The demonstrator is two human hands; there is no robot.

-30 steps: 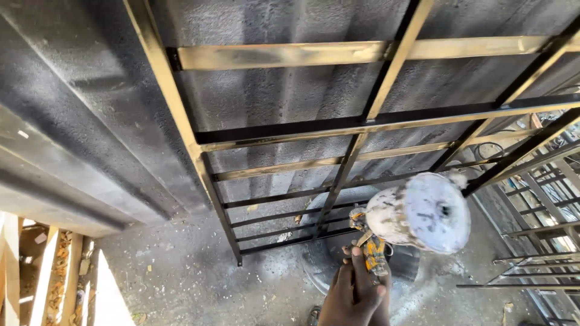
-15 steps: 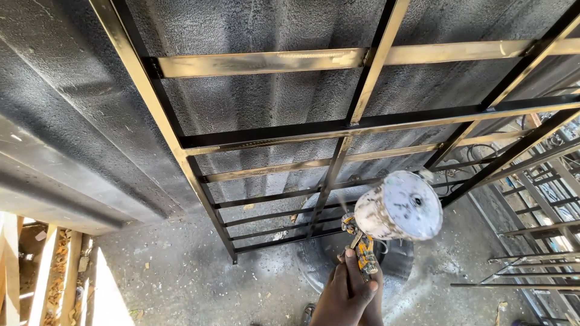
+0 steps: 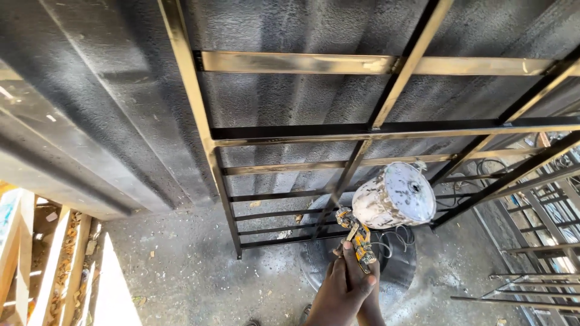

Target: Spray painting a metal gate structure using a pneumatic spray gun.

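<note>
Leaning metal frame [image 3: 368, 130] against paint-blackened corrugated wall [image 3: 103, 108], speckled concrete floor [image 3: 187, 271].

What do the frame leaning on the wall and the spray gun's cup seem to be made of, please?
The frame looks like welded steel bar, tan primer partly coated glossy black. The spray gun's cup seems metal, though its crust of whitish paint leaves that open. The wall looks like corrugated sheet, dulled by dark overspray.

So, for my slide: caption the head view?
A hand aims a spray gun at a metal frame.
</note>
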